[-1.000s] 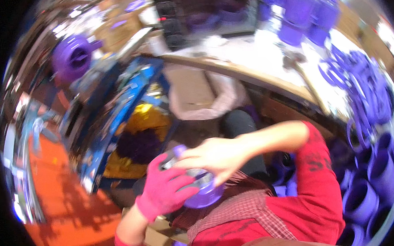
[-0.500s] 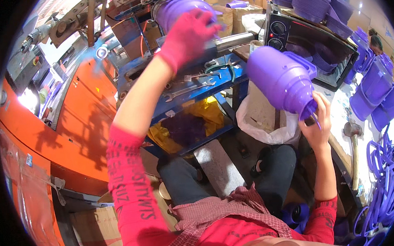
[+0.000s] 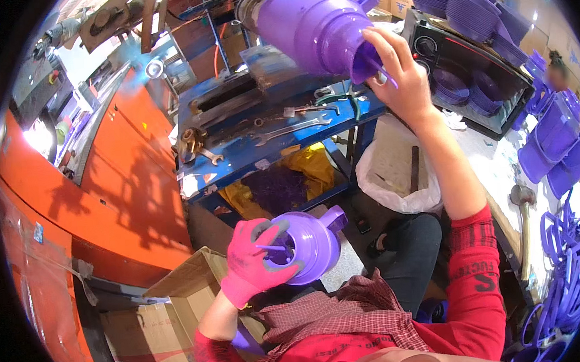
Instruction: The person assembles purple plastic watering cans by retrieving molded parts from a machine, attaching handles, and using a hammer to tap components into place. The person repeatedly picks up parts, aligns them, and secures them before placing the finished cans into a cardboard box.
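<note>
My left hand (image 3: 248, 258), in a red glove with grey fingertips, grips the open mouth of a purple plastic thermos shell (image 3: 321, 245) with a side handle, held low in front of my lap. A thin purple rod sticks out of its mouth. My bare right hand (image 3: 399, 73) is up at the far side, fingers closed on the mouth rim of a second purple thermos shell (image 3: 288, 27). That shell lies sideways, its base end against a round metal fitting (image 3: 249, 11), and a thin purple strip protrudes from its mouth too.
Wrenches (image 3: 294, 129) lie on a blue metal bench (image 3: 236, 148). A white-lined bin (image 3: 403, 204) stands beside it. On the right table are a black oven (image 3: 474, 73), a hammer (image 3: 523, 221) and purple handles (image 3: 569, 251). An open cardboard box (image 3: 197, 284) sits by my left arm.
My right hand has carried its thermos shell left and up to the metal fitting. My left hand has come down from there with the other shell, now near my lap.
</note>
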The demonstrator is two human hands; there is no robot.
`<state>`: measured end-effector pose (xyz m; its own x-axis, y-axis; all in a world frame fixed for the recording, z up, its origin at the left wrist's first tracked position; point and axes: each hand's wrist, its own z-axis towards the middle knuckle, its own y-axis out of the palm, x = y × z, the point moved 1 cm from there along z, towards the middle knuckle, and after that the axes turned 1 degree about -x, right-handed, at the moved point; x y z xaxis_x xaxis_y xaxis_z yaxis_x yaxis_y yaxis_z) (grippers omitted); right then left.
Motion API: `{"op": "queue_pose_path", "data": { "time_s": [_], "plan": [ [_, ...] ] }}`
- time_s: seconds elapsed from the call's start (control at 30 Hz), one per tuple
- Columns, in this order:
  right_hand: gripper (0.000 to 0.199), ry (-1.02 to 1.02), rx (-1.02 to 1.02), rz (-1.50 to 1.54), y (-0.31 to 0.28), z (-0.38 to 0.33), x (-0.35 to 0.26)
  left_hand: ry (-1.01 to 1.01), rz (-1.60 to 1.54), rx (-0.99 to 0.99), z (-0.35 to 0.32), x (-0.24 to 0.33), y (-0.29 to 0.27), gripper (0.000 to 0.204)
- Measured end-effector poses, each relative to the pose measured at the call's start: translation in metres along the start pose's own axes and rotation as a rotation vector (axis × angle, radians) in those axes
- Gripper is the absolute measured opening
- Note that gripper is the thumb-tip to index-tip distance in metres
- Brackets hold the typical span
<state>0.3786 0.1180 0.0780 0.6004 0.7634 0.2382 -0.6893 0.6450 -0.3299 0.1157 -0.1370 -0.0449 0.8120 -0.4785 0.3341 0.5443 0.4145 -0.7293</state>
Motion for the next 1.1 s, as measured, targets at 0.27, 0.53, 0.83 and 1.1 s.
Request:
{"op": "queue_pose_path", "data": {
  "time_s": [0.27, 0.53, 0.83, 1.1],
  "plan": [
    [0.073, 0.107, -0.215, -0.309, 0.015, 0.022, 0.0, -0.084, 0.008, 0.003, -0.011, -0.009, -0.006, 0.069],
    [0.095, 0.211, -0.387, -0.723, 0.072, 0.071, -0.005, -0.119, -0.003, -0.014, -0.016, 0.003, -0.01, 0.071],
    [0.092, 0.221, -0.177, -0.166, 0.092, 0.073, 0.003, -0.23, 0.124, -0.025, -0.025, 0.002, -0.002, 0.07],
    [0.054, 0.279, -0.227, 0.051, 0.046, -0.101, -0.028, -0.45, 0.243, -0.076, -0.048, -0.047, 0.149, 0.081]
  ]
}}
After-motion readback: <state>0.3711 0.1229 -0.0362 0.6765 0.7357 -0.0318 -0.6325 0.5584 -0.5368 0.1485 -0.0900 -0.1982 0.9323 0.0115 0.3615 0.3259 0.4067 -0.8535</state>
